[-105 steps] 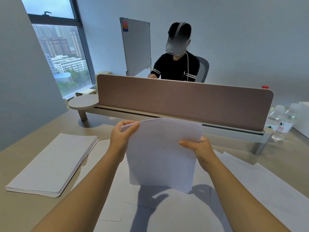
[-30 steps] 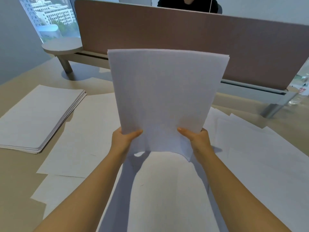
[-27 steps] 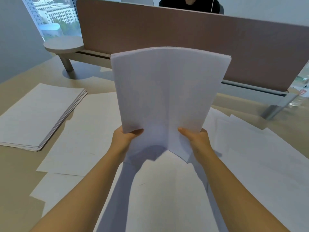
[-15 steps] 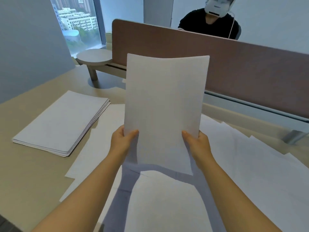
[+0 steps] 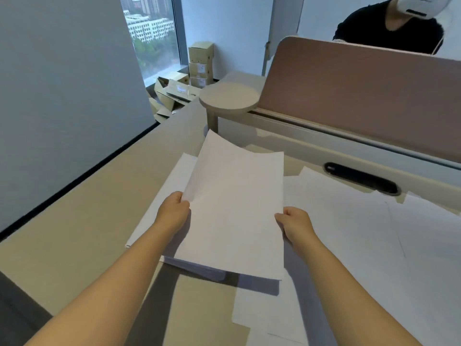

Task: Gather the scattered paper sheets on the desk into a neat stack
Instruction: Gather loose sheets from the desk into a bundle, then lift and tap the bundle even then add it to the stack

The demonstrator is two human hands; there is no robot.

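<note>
The left hand (image 5: 173, 212) and right hand (image 5: 294, 224) grip a bundle of sheets (image 5: 237, 208) by its two long edges, fingers curled round the paper. The bundle is white, smooth and rectangular, its far corner curling upward. It hangs just above a flat stack (image 5: 174, 181) on the matte beige table (image 5: 74, 233). Loose sheets (image 5: 361, 233) overlap to the right. A brown fabric-faced divider (image 5: 361, 91) with rounded corners stands behind.
</note>
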